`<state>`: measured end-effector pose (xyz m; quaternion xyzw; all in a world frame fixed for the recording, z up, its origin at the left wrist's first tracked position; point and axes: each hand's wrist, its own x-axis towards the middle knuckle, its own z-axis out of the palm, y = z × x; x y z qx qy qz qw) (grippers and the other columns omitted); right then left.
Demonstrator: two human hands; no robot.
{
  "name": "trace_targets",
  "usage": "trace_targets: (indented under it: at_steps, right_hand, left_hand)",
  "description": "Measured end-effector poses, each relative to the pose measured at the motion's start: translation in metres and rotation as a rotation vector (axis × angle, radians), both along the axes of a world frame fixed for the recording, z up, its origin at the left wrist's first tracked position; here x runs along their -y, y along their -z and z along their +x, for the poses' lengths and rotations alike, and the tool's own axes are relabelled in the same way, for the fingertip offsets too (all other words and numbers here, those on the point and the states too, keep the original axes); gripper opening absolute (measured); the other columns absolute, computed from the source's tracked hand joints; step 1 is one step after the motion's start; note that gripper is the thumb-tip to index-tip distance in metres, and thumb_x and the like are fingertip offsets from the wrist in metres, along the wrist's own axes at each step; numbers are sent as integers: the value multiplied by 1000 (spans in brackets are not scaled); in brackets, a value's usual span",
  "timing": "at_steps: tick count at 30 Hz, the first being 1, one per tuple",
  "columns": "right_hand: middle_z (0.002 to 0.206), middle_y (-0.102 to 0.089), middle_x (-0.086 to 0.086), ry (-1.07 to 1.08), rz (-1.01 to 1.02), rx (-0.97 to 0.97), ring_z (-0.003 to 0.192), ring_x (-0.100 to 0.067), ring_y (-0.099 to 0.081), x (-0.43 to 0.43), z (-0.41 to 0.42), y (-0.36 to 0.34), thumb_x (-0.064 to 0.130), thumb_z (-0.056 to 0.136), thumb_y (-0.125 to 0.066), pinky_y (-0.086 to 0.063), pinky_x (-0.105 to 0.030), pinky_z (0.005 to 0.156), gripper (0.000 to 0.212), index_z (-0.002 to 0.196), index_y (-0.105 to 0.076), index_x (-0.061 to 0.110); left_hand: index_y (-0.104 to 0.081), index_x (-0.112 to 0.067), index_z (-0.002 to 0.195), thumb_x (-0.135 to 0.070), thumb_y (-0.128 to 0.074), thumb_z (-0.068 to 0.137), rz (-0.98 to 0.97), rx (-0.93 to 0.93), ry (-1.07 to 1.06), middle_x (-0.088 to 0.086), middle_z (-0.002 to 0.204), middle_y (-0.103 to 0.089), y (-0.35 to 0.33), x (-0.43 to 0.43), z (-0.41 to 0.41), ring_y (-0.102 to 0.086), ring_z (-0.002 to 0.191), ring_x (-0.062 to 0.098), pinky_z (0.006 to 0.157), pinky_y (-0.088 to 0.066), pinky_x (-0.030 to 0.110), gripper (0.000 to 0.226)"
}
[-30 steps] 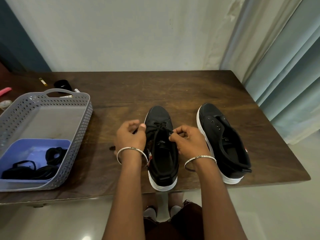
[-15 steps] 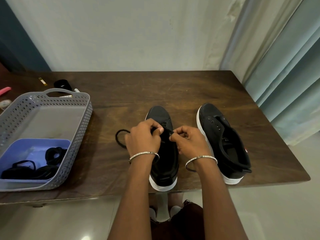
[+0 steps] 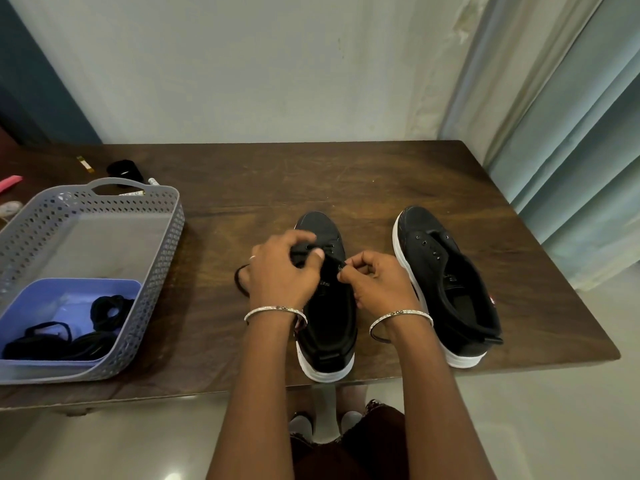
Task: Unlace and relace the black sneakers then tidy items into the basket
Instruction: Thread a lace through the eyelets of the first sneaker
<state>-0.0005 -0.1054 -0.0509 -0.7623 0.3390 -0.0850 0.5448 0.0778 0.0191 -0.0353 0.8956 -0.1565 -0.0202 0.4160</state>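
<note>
Two black sneakers with white soles stand toes-away near the table's front edge. Over the left sneaker both hands work at the eyelets. My left hand pinches the black lace above the tongue; a loop of that lace trails onto the wood left of the shoe. My right hand pinches the lace at an eyelet on the shoe's right side. The right sneaker has bare eyelets and no lace in it. A grey perforated basket sits at the left.
Inside the basket a blue tray holds black laces or bands. Behind the basket lie a black round object, a small yellow item and a pink item. Curtains hang at the right, past the table's edge.
My left hand came in from the shoe's left side onto the tongue area, closer to my right hand. The lace loop now lies on the table. My right hand barely moved.
</note>
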Motion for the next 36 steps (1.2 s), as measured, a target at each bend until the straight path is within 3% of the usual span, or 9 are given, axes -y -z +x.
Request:
trace_targets:
  at_steps: [3,7,9,12,14,17,22,28,36]
  right_hand:
    - [62,-67,8,5,-4,-7,65,-17,-63,2,1,2,55,45,-60,-59,-58,78,37,78,-72,42]
    - [63,-67,8,8,-3,-4,64,-16,-63,1,0,1,53,47,-61,-60,-56,78,33,76,-72,42]
    - [63,-67,9,4,0,-3,64,-15,-62,1,-1,0,49,52,-63,-60,-56,79,27,76,-71,42]
    - [62,-66,10,-1,11,3,63,-14,-61,0,-2,-1,41,60,-67,-60,-56,80,15,75,-71,42]
    - [63,-66,10,1,12,7,63,-15,-61,-1,-3,-2,39,61,-67,-60,-56,79,14,74,-71,42]
    - [62,-66,10,3,20,8,63,-15,-61,-1,-1,-1,41,58,-66,-59,-57,80,18,75,-71,41]
    - [62,-67,12,2,3,16,65,-14,-63,-1,-2,-1,33,67,-73,-60,-56,80,11,74,-71,41]
    - [71,-69,9,11,-96,60,73,-12,-68,-3,-2,-6,29,72,-86,-61,-43,79,16,76,-70,29]
    - [80,-68,10,14,-332,274,71,-8,-63,-14,6,-15,25,90,-71,-57,-37,72,5,96,-71,25]
  left_hand:
    - [-67,-41,109,-38,-69,88,278,83,91,-15,115,-67,0,7,-7,-55,119,17,98,-33,44,21]
    - [-71,-34,93,-36,-73,87,199,155,3,-11,93,-74,1,10,-7,-68,94,19,91,-47,41,6]
    - [-72,-29,83,-29,-75,85,22,72,-51,-10,82,-74,4,11,-9,-70,84,16,82,-52,39,4]
    - [-66,-21,82,-15,-67,93,-661,-419,-288,-4,76,-75,-5,9,-3,-70,67,8,63,-53,28,12]
    - [-60,-20,85,-17,-59,99,-796,-656,-426,-2,81,-74,-4,1,3,-67,61,5,51,-47,20,14]
    - [-66,-16,88,-18,-62,96,-659,-651,-499,0,81,-73,10,-12,11,-67,62,6,52,-51,18,9]
    - [-68,-21,117,-41,-69,88,-78,-221,-476,3,117,-69,6,-16,8,-61,115,29,101,-47,45,35]
    - [-63,-33,81,-44,-83,73,-25,-30,52,-9,81,-59,1,-10,2,-57,74,5,70,-50,31,25]
    - [-69,-27,68,-32,-85,74,-10,-208,-17,-9,58,-68,9,-16,10,-69,67,15,73,-58,36,18]
